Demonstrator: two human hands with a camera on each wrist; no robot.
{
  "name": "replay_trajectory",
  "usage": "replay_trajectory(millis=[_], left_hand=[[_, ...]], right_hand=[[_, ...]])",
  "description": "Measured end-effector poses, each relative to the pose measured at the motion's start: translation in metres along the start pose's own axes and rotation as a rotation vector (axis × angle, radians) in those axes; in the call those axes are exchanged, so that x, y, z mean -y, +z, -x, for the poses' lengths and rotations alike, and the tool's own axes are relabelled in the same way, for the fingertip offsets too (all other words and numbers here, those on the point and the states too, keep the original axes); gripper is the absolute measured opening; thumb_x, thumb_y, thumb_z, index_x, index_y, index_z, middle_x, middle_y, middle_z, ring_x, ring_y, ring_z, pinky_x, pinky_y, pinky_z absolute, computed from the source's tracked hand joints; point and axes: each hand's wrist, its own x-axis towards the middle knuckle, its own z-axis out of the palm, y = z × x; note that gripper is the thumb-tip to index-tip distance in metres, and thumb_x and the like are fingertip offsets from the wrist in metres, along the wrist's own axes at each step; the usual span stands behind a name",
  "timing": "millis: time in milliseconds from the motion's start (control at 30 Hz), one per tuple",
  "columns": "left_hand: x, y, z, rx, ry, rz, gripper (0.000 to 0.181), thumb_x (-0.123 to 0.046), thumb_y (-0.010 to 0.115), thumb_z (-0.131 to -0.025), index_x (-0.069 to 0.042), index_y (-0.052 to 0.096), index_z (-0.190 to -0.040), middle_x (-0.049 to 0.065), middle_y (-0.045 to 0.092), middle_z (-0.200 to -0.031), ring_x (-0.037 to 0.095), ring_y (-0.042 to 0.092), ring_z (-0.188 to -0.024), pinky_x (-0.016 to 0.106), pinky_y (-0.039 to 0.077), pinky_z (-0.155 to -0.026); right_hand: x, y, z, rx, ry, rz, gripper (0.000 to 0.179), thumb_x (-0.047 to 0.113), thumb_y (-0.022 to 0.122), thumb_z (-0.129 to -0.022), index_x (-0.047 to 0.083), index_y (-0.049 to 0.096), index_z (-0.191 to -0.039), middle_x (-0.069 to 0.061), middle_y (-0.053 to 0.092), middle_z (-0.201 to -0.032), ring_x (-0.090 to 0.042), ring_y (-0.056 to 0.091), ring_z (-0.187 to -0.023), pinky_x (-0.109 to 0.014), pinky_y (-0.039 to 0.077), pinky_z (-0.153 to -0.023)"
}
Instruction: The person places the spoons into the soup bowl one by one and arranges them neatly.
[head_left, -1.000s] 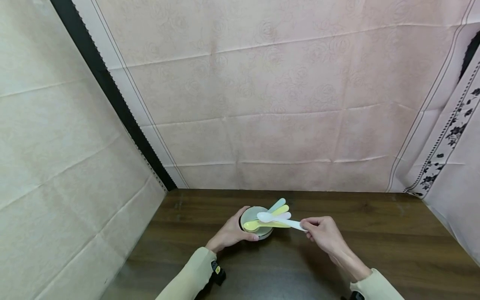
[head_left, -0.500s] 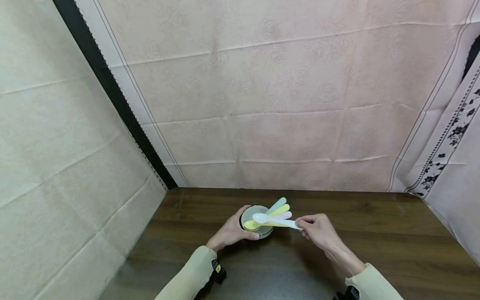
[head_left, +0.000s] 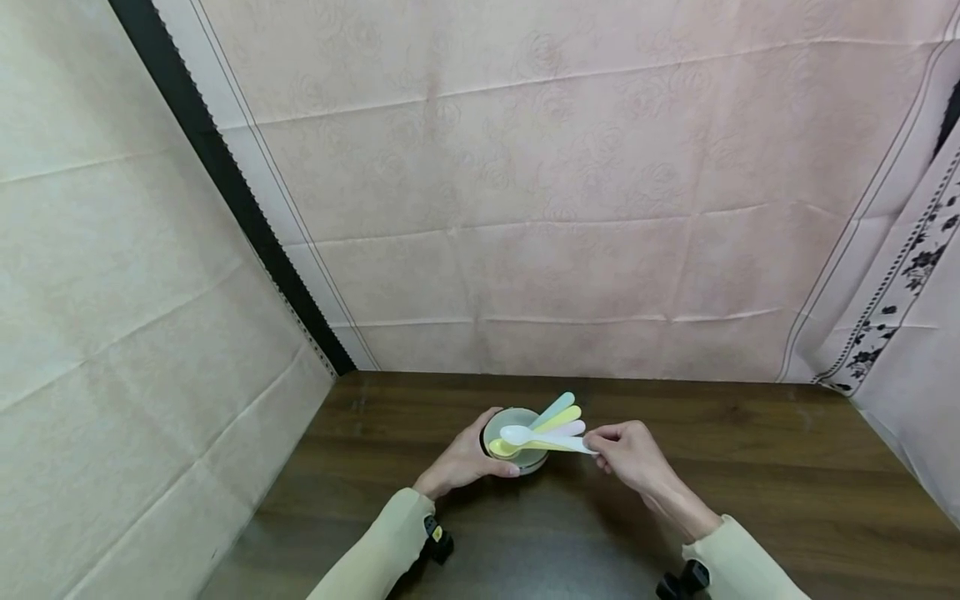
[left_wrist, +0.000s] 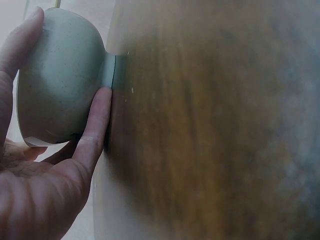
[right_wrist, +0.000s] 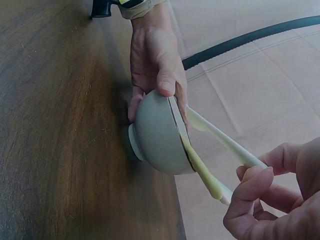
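Note:
My left hand (head_left: 468, 458) grips a pale grey-green bowl (head_left: 513, 416) standing on the table. The left wrist view has its fingers round the outer wall of the bowl (left_wrist: 65, 80), one fingertip down by the foot. Between thumb and fingers, my right hand (head_left: 636, 458) pinches the handle end of a white spoon (head_left: 547, 439), whose head is over the bowl. Under it lies a yellow spoon (head_left: 500, 448) across the rim. Handles of a blue spoon (head_left: 557, 407), another yellow spoon (head_left: 566, 417) and a lilac spoon (head_left: 572, 429) stick out beyond the right rim; their heads are mostly hidden.
The dark brown wooden table (head_left: 750, 483) extends to both sides and toward me. Light patterned cloth (head_left: 570, 208) hangs behind its far edge, and more pale cloth (head_left: 150, 333) stands on the left. Each wrist carries a small black device (head_left: 438, 542).
My right hand has moved left, bringing the white spoon's head further over the bowl. The left hand and the bowl have stayed in nearly the same place.

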Motion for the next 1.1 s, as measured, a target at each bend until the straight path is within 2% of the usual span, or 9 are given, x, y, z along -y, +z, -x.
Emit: replay_trajectory(millis=[367,667,900,1100], left_hand=[[0.000,-0.001,-0.002,0.007,0.011,0.006,0.097,-0.026,0.097,-0.083,-0.024,0.042,-0.164,0.003,0.061,-0.152,0.021,0.058,-0.132,0.053,0.043,-0.118],[0.003,0.000,-0.002,0.002,0.001,0.005,0.098,-0.028,0.098,-0.082,-0.025,0.043,-0.163,0.003,0.061,-0.152,0.022,0.057,-0.132,0.055,0.041,-0.118],[0.004,0.000,-0.002,0.003,0.002,0.010,0.098,-0.028,0.098,-0.082,-0.025,0.042,-0.163,0.002,0.061,-0.153,0.022,0.057,-0.133,0.057,0.041,-0.119],[0.004,0.000,-0.003,0.007,0.012,0.022,0.099,-0.026,0.098,-0.083,-0.023,0.042,-0.164,0.004,0.061,-0.153,0.022,0.057,-0.132,0.053,0.041,-0.118]], right_hand=[[0.003,0.004,-0.004,0.024,-0.015,0.008,0.023,0.009,0.069,-0.103,-0.009,0.079,-0.114,-0.004,0.068,-0.081,-0.014,0.059,-0.072,-0.024,0.049,-0.062],[0.003,0.010,-0.004,0.033,-0.045,0.030,0.019,0.008,0.071,-0.100,-0.007,0.080,-0.106,-0.002,0.063,-0.068,-0.013,0.055,-0.064,-0.022,0.036,-0.055],[0.004,0.013,-0.005,0.031,-0.048,0.046,0.016,0.007,0.071,-0.100,-0.005,0.081,-0.103,-0.001,0.062,-0.066,-0.014,0.055,-0.064,-0.023,0.035,-0.055],[0.004,0.014,-0.007,0.033,-0.060,0.057,0.015,0.008,0.073,-0.099,-0.004,0.082,-0.102,-0.002,0.063,-0.066,-0.014,0.055,-0.063,-0.023,0.034,-0.054]])
